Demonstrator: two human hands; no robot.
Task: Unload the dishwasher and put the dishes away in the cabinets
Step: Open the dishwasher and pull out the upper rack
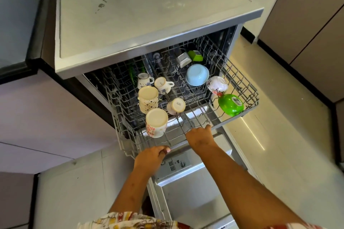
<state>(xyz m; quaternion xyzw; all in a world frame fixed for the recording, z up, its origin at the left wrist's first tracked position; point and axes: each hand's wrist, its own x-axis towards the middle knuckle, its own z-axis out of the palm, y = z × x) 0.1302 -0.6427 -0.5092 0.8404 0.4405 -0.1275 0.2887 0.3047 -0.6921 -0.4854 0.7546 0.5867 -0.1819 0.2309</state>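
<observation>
My left grip (pixel 151 156) and right grip (pixel 200 136) both hold the near rail of the dish rack (pixel 247 87), which carries upturned mugs (pixel 156 122).

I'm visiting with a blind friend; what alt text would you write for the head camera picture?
A person's left hand and right hand grip the front edge of a dishwasher's upper rack, drawn out above the open door. The rack holds upturned mugs, a blue bowl and a green bowl.
</observation>
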